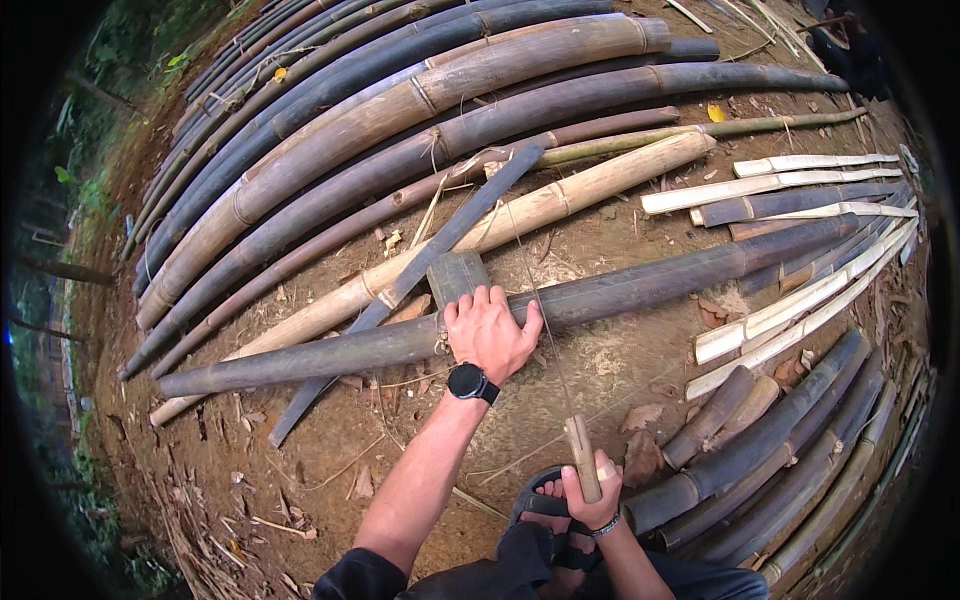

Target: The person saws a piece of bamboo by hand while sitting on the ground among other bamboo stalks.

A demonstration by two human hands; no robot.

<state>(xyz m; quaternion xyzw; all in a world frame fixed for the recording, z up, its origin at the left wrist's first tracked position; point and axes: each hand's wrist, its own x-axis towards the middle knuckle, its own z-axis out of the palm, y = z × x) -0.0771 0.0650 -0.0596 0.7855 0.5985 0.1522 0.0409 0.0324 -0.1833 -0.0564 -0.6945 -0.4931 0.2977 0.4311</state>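
My left hand (495, 330), with a dark watch on its wrist, clasps a long dark bamboo pole (650, 285) from above. In my right hand (597, 490) is the pale handle of a saw (581, 455). Its thin blade, seen nearly edge-on, runs away from me across the pole, just right of my left thumb. Whether the blade has cut into the pole cannot be seen. Under the pole, beyond my left fingers, shows a dark block (458, 275). A dark flat slat (415, 270) passes beneath the pole at a slant and rests over a pale bamboo pole (565, 195).
Several long bamboo poles (380, 100) lie side by side across the far side. To the right are split white-faced bamboo strips (790, 305) and a stack of shorter dark pieces (770, 440). My sandalled foot (545, 505) stands on the brown soil near my right hand.
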